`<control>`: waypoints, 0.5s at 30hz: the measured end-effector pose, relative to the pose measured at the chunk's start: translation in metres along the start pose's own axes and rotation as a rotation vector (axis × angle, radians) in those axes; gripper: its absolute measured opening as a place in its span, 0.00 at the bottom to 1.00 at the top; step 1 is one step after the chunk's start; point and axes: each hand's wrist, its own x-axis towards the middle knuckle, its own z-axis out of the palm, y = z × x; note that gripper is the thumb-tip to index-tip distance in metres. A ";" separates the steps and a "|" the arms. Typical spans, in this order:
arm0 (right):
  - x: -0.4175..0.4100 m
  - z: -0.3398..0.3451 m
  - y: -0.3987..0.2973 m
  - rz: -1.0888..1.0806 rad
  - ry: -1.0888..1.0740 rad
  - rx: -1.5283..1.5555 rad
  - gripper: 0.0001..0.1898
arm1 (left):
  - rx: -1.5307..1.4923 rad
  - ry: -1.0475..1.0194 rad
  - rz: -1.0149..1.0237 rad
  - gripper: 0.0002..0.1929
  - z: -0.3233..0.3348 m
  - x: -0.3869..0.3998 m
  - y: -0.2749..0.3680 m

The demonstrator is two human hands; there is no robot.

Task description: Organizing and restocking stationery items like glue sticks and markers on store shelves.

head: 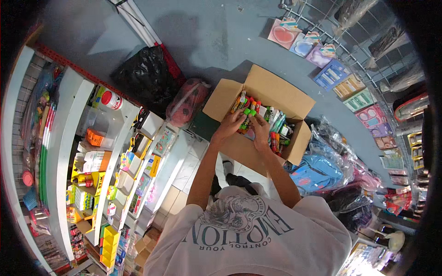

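An open cardboard box stands before me, its flaps folded outward. Inside lies a jumble of small tubes with bright caps, possibly glue sticks or markers. My left hand is over the box's left side, its fingers around a green-capped tube. Close beside it, my right hand pinches a second green-capped tube near its cap. The fingers hide much of both tubes. Right of my hands, red and orange tubes and pale teal items fill the box.
White shelves with boxed stationery run along the left. A black plastic bag and a red spotted bag sit left of the box. Plastic-wrapped blue backpacks crowd its right. A wire rack hangs on the wall.
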 end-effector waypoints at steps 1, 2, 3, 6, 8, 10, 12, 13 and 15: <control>-0.001 0.000 -0.001 0.007 -0.002 0.016 0.13 | -0.115 -0.038 -0.073 0.23 -0.001 0.000 0.005; -0.002 0.000 -0.003 0.012 -0.003 0.033 0.13 | -0.113 -0.046 -0.074 0.23 -0.001 0.003 0.009; -0.003 0.000 -0.003 0.017 -0.005 0.036 0.13 | -0.179 -0.066 -0.130 0.23 -0.002 0.002 0.008; 0.000 0.000 -0.001 0.005 -0.021 0.012 0.13 | -0.250 -0.082 -0.153 0.23 -0.004 0.004 0.007; 0.004 -0.003 0.001 0.021 -0.004 0.035 0.12 | -0.255 -0.071 -0.119 0.24 -0.004 0.002 0.009; 0.006 -0.008 0.002 0.041 -0.017 0.026 0.11 | -0.353 -0.083 -0.104 0.23 -0.006 -0.001 0.019; 0.010 -0.008 0.006 0.039 -0.057 0.046 0.09 | -0.402 -0.040 -0.058 0.24 -0.006 -0.008 0.015; 0.003 -0.001 0.000 0.050 -0.084 0.045 0.09 | -0.455 -0.005 -0.015 0.24 -0.008 -0.017 0.013; -0.015 0.011 -0.011 -0.093 -0.179 -0.108 0.13 | -0.339 0.072 -0.004 0.24 -0.012 -0.038 0.009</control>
